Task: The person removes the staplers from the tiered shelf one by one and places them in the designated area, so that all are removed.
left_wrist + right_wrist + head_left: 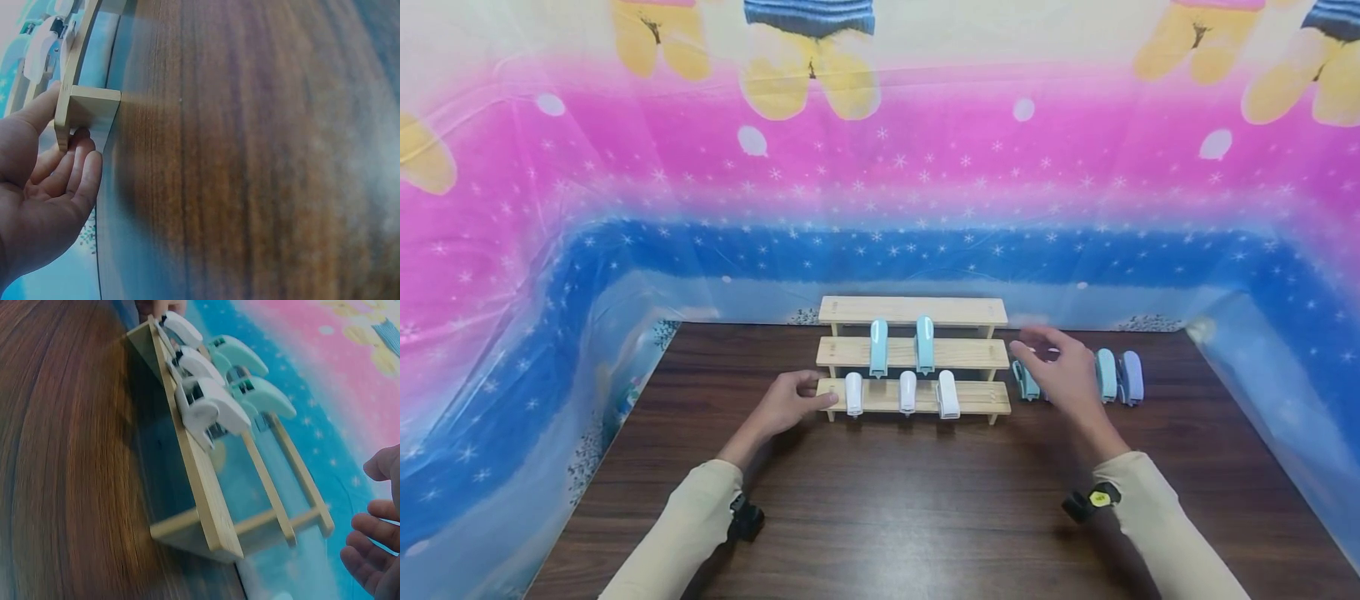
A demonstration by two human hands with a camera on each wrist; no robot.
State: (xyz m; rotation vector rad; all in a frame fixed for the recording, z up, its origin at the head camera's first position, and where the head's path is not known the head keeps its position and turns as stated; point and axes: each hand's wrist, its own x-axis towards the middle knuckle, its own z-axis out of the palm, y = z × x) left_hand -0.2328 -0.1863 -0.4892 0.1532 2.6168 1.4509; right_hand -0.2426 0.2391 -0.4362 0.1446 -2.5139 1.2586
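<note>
My left hand (pixel 790 404) grips the left end of the bottom step of a wooden three-step display rack (pixel 912 310). In the left wrist view its thumb lies on top and its fingers curl beneath the board. Three white staplers, one at the right (pixel 948 395), stand on that step. Two light-blue staplers, one at the left (pixel 878 346), are on the middle step. To the right of the rack my right hand (pixel 1063 371) hovers with loosely spread fingers and nothing in them. It partly covers a row of staplers, including a teal one (pixel 1106 375) and a lavender one (pixel 1131 378).
The dark wooden table (pixel 880 508) runs in front of the rack. Behind it and along both sides hangs a printed pink and blue cloth (pixel 880 175). Each wrist wears a small black camera, such as the left one (pixel 747 518).
</note>
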